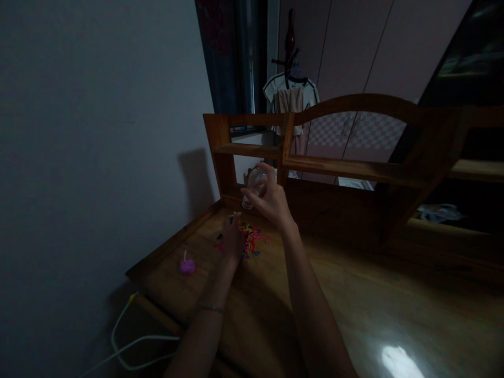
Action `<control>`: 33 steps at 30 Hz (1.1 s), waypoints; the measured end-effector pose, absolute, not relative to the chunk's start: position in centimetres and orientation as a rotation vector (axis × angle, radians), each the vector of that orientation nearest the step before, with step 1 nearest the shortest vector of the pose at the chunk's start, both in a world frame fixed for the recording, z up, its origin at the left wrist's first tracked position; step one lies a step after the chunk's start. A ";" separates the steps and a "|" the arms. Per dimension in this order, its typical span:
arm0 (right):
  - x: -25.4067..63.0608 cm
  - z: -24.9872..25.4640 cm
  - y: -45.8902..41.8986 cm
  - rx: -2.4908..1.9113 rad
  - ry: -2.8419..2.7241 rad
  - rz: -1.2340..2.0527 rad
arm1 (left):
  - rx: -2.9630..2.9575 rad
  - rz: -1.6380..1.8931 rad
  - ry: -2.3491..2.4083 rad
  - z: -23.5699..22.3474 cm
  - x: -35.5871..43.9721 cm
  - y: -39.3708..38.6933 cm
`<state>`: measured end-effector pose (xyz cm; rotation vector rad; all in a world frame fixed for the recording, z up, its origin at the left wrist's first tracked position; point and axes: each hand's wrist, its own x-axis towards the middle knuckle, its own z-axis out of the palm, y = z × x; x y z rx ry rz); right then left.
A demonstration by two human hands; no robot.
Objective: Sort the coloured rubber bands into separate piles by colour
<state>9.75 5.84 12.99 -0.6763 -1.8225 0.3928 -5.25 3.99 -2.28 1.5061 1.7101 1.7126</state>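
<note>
My right hand [271,202] is wrapped round a clear, rounded bottle [256,181], raised above the table and tilted with its narrower end down and to the left. Lower and to the left, my left hand [233,239] is over a heap of small bright-coloured loops [252,239] that look like little rubber bands. Its fingers are drawn together, with a small dark bit showing at the tips; what they hold is too dim to make out. A purple cap-like piece with a thin upright stem [188,266] lies on the table left of that hand.
The wooden table [394,294] has a shelf unit [334,167] along its back. A pale wall [98,131] borders the left side. White cable [145,337] loops by the near left corner. A plastic bag [439,212] lies in the right shelf.
</note>
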 end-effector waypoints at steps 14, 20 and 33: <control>9.8 13.0 5.8 -0.674 -1.828 0.393 | 1.386 1.827 1.798 -3.3 -5.8 4.8; 9.8 13.0 5.8 -0.660 -1.832 0.393 | 1.422 1.623 1.993 -3.3 -5.9 4.5; 9.8 13.1 5.7 -0.669 -1.828 0.395 | 1.551 1.290 2.261 -1.5 -5.3 3.5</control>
